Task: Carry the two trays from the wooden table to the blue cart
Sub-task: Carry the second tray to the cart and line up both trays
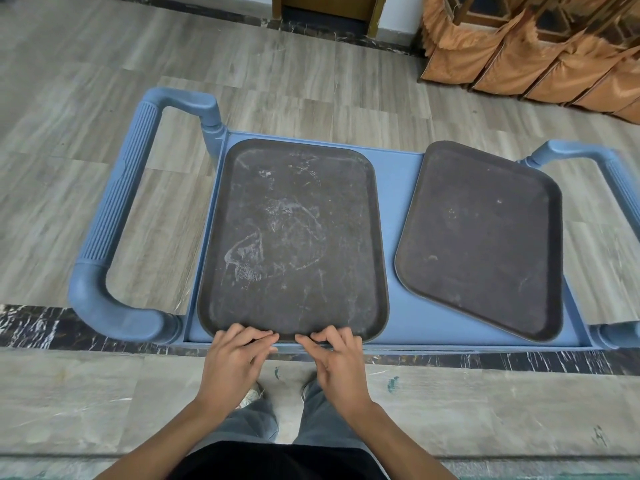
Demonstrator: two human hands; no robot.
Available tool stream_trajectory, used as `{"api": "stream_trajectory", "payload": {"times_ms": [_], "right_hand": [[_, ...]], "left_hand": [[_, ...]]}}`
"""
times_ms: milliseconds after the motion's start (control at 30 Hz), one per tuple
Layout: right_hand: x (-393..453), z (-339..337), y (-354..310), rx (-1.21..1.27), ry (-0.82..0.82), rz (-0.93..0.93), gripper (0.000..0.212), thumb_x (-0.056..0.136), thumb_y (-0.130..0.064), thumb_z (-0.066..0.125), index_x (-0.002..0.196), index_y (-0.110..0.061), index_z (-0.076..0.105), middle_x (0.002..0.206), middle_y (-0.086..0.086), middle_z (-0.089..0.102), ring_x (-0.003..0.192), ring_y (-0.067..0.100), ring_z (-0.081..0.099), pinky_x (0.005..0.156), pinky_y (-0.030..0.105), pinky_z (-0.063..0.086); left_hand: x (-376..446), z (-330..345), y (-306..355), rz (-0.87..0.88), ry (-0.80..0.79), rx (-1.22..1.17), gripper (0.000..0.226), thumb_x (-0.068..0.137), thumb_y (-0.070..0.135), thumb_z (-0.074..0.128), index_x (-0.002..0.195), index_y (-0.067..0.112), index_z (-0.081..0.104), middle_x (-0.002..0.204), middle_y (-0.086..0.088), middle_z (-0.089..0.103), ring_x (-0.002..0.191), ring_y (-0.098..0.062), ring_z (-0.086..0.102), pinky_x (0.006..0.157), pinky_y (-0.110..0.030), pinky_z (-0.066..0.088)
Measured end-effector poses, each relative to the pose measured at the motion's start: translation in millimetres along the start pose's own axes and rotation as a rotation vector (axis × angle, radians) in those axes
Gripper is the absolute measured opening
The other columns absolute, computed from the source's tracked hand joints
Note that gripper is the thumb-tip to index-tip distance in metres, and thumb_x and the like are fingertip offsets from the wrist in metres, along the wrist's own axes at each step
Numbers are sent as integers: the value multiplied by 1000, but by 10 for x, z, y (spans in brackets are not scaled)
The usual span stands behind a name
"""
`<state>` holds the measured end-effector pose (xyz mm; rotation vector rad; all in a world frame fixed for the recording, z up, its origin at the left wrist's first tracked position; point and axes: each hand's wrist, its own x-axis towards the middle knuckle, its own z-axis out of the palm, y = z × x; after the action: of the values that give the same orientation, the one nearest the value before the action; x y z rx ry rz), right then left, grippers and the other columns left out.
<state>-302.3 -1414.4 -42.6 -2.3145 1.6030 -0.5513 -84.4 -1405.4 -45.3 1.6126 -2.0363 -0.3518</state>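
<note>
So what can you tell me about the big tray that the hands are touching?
The left tray is a dark, rectangular one with rounded corners and a low raised rim. It looks like worn plastic, streaked with whitish scratches and smears. It is empty and lies flat and square on the blue cart, beside a second tray. The left hand and right hand both have fingertips on its near edge.

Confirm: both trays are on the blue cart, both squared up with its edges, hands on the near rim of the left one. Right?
Not quite. In the head view only the left tray sits square with the blue cart. The right tray lies rotated, corners pointing at the cart's edges. The rest holds: both are on the cart, and the left hand and right hand are at the left tray's near rim.
</note>
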Motion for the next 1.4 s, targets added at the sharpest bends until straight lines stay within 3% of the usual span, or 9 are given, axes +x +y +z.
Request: {"api": "stream_trajectory", "payload": {"times_ms": [233, 333, 467, 600, 700, 833, 1033, 1233, 1400], "right_hand": [[41, -119, 1, 84, -95, 12, 36, 91, -21, 72, 124, -34, 72, 103, -4, 63, 90, 22, 59, 77, 34, 46], [56, -201, 77, 147, -182, 55, 49, 95, -45, 62, 142, -34, 58, 123, -2, 59, 110, 18, 55, 95, 36, 45], [82, -413, 284, 247, -96, 114, 58, 91, -54, 66, 144, -33, 56, 129, -5, 56, 117, 11, 53, 102, 34, 44], [177, -747, 728, 317, 15, 270, 62, 88, -52, 70, 146, -38, 51, 132, -9, 52, 123, 3, 48, 108, 24, 40], [221, -1094, 1185, 358, 90, 389, 70, 86, -45, 76, 149, -36, 47, 130, -8, 52, 117, 6, 56, 101, 21, 43], [274, -1602, 1921, 373, 172, 544, 77, 85, -32, 81, 152, -34, 43, 126, -4, 53, 100, -1, 60, 84, 4, 41], [335, -2265, 3046, 426, 279, 804, 71, 86, -21, 80, 149, -22, 48, 124, 2, 60, 100, 15, 63, 95, 33, 50], [468, -2615, 4010, 493, 289, 960, 47, 89, -15, 76, 133, -10, 59, 118, 8, 67, 103, 22, 66, 90, 31, 49], [632, -2641, 4422, 512, 208, 1021, 57, 93, -10, 69, 146, -8, 48, 123, 5, 60, 108, 24, 64, 97, 38, 52]], "left_hand": [[101, -97, 23, -34, -147, 23, 38, 87, 47, 51, 100, 25, 79, 92, 15, 70, 81, -14, 59, 66, -34, 50], [270, -166, 152, -71, -242, -11, 40, 80, 44, 61, 110, 23, 76, 106, 13, 67, 91, -14, 62, 75, -37, 55], [687, -199, 338, -56, -302, -104, 57, 79, 49, 64, 133, 29, 59, 127, 15, 56, 112, -8, 55, 91, -33, 52], [1272, -81, 542, -43, -374, -210, 68, 82, 49, 68, 143, 28, 48, 137, 14, 50, 120, -6, 52, 104, -33, 45], [1701, 79, 777, -87, -449, -339, 72, 82, 43, 74, 146, 29, 45, 135, 12, 52, 114, -3, 55, 94, -32, 52], [2225, 374, 1145, -183, -474, -485, 72, 81, 35, 78, 145, 30, 45, 134, 13, 55, 111, 0, 58, 88, -23, 51], [2917, 907, 1596, -338, -463, -552, 65, 83, 20, 78, 141, 21, 50, 136, -2, 57, 114, -19, 59, 103, -38, 46], [3427, 1365, 1793, -512, -410, -495, 66, 83, 12, 77, 142, 12, 49, 142, -9, 55, 122, -28, 57, 109, -45, 42], [3528, 1592, 1819, -651, -399, -405, 64, 82, 1, 72, 141, 8, 51, 138, -11, 59, 125, -25, 56, 107, -35, 43]]}}
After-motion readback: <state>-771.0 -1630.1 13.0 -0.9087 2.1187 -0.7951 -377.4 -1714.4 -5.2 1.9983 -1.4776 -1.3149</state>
